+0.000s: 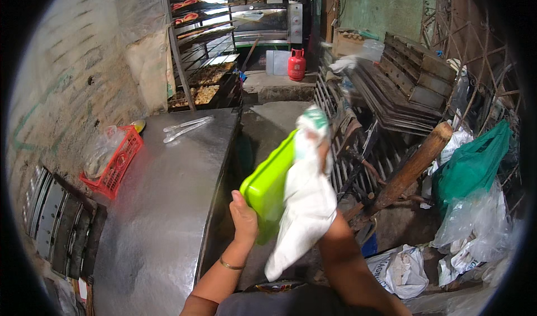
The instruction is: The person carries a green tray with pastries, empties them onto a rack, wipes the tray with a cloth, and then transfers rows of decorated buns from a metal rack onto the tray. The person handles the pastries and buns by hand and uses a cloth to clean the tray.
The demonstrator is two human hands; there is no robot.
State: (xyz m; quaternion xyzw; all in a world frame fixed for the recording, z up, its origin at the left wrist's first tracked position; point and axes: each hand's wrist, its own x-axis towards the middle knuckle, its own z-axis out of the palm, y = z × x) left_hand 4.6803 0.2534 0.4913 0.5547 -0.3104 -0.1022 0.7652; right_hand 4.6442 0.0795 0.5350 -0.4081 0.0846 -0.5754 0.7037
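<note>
A lime-green plastic container (268, 177) is held up on its side in front of me, beside the table edge. My left hand (244, 219) grips its near end, with the thumb up and the fingers hidden behind it. On the container's right side, my right hand (324, 148) holds a white cloth (310, 202) with green marks. The cloth is blurred and covers most of that hand, its lower end hanging toward my body. Whether the cloth touches the container cannot be told.
Left stands a metal-topped table (168, 198) with metal tongs (188, 129) and a red plastic basket (115, 161). A tray rack (182, 43), oven (262, 22) and red gas cylinder (296, 65) stand ahead. Stacked trays (390, 93), a wooden log (413, 167) and a green bag (472, 161) crowd the right.
</note>
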